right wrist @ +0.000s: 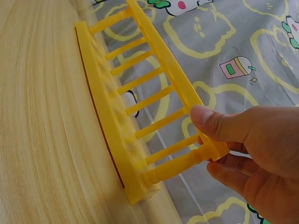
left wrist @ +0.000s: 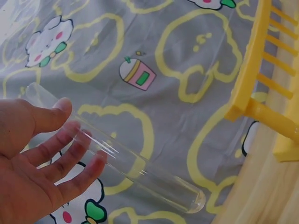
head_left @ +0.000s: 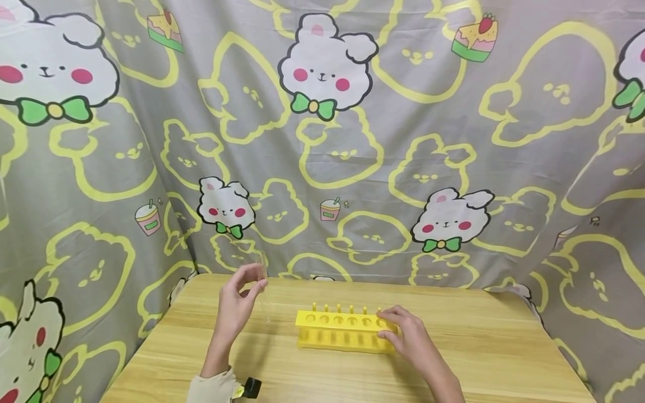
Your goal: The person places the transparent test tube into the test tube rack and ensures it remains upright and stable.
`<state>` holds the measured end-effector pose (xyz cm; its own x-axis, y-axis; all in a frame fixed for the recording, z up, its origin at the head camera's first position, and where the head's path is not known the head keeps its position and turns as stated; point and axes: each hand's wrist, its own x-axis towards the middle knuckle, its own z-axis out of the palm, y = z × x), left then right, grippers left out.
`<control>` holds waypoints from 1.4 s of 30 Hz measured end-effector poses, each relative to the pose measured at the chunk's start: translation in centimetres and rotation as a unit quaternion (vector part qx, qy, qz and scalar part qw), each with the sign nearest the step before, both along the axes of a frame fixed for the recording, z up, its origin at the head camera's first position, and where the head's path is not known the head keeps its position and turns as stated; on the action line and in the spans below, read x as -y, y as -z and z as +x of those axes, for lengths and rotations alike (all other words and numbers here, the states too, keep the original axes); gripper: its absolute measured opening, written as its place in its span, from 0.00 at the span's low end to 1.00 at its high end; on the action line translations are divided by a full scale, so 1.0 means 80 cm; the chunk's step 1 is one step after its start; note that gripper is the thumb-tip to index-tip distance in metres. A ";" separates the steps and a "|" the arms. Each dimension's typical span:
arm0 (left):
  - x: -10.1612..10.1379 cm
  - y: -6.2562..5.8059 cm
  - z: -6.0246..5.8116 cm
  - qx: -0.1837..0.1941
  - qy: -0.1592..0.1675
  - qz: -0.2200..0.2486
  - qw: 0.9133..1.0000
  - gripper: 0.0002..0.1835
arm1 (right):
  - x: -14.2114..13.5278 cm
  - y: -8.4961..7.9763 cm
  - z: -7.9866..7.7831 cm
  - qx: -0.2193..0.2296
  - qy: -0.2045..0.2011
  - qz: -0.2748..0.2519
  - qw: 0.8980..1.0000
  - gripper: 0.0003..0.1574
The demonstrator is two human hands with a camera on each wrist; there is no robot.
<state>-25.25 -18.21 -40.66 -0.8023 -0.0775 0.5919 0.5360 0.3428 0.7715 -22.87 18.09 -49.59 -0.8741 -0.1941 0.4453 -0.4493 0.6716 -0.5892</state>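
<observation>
A clear test tube [left wrist: 140, 170] with a rounded closed end is pinched near its upper part between the thumb and fingertips of my left hand [head_left: 242, 294]. In the head view the tube [head_left: 265, 302] hangs nearly upright over the table, left of a yellow test tube rack [head_left: 339, 320]. The rack has a row of round holes on top and several pegs along its back. My right hand [head_left: 407, 333] grips the rack's right end, and in the right wrist view the thumb [right wrist: 205, 116] lies on the top bar with fingers curled around the end post.
The wooden table [head_left: 478, 336] carries the rack near its middle. A grey curtain [head_left: 322, 168] printed with rabbits and yellow outlines surrounds the table at the back and both sides. A small black device [head_left: 251, 387] sits at my left sleeve [head_left: 214, 387].
</observation>
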 end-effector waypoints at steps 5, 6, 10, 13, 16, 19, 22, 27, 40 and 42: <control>-0.009 -0.011 0.006 -0.003 0.001 0.002 1.000 0.15 | 0.000 0.002 0.001 -0.004 0.005 -0.003 1.000 0.25; -0.011 -0.012 0.006 -0.004 0.002 0.000 1.000 0.15 | 0.000 0.002 0.001 -0.004 0.007 -0.004 1.000 0.25; -0.014 -0.012 0.006 -0.009 0.000 0.007 1.000 0.15 | 0.000 0.001 0.000 -0.001 0.010 -0.006 1.000 0.24; -0.016 -0.010 0.006 -0.018 0.002 0.021 1.000 0.15 | 0.001 0.001 0.000 0.001 0.012 -0.006 1.000 0.25; -0.018 -0.010 0.006 -0.027 0.010 0.032 0.999 0.15 | 0.000 0.002 0.000 -0.002 0.014 -0.006 1.000 0.25; -0.022 -0.011 0.006 -0.034 0.017 0.038 0.999 0.16 | 0.000 0.002 0.000 -0.007 0.013 -0.006 1.000 0.25; -0.025 -0.013 0.008 -0.041 0.019 0.039 0.998 0.16 | -0.001 0.002 0.000 -0.012 0.009 -0.007 1.000 0.25; -0.028 -0.015 0.011 -0.048 0.017 0.041 0.998 0.16 | 0.000 0.003 -0.001 -0.021 0.003 -0.003 1.000 0.25; -0.020 0.020 -0.013 -0.040 0.024 0.062 0.997 0.19 | 0.000 0.003 -0.001 -0.006 0.004 -0.006 1.000 0.25; -0.023 0.018 -0.012 -0.044 0.026 0.059 0.997 0.18 | 0.000 0.002 -0.001 -0.012 0.005 -0.003 1.000 0.25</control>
